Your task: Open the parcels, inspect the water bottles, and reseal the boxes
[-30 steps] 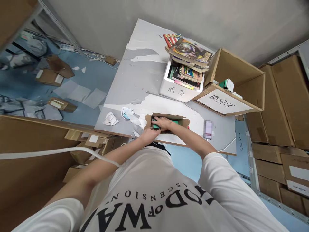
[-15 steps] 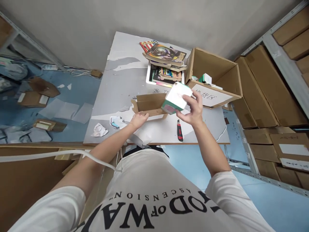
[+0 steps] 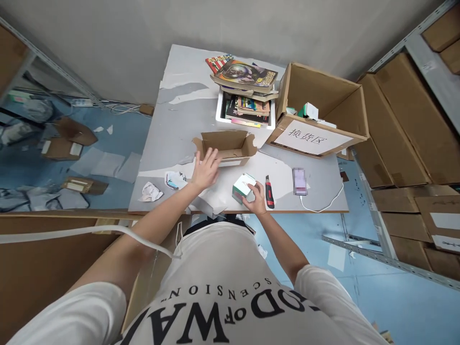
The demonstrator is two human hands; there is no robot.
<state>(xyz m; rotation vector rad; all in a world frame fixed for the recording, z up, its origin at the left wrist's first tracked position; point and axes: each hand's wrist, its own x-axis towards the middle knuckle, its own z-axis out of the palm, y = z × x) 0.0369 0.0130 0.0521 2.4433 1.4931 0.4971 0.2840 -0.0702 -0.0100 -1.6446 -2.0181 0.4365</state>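
One table (image 3: 179, 115): pale and patchy; the person stands at its near edge, probably to keep everything within easy reach.
Big carton (image 3: 323, 86): back right, open-topped, a handwritten sheet (image 3: 305, 139) on its front, turned, I'd say, to be read from the near side.
Book tub (image 3: 219, 110): white, just left of the carton; its books (image 3: 246, 76) pile above the rim, seemingly because it is full.
Small brown box (image 3: 226, 139): mid-table in front of the tub, flaps open, mouth upward.
Left hand (image 3: 207, 170): fingers spread wide, holding nothing, at that box's near left corner; whether they touch, I can't tell.
Right hand (image 3: 257, 199): narrowed on the green-and-white box (image 3: 241, 188), fingers over its top, apparently to steady it.
Green-and-white box: near the table's front edge, seemingly resting there.
Phone (image 3: 299, 181): flat, at right, a cable (image 3: 325, 203) plugged in, presumably to charge.
Knife (image 3: 269, 191): just right of the right hand, handle nearest the person, perhaps for easy grabbing.
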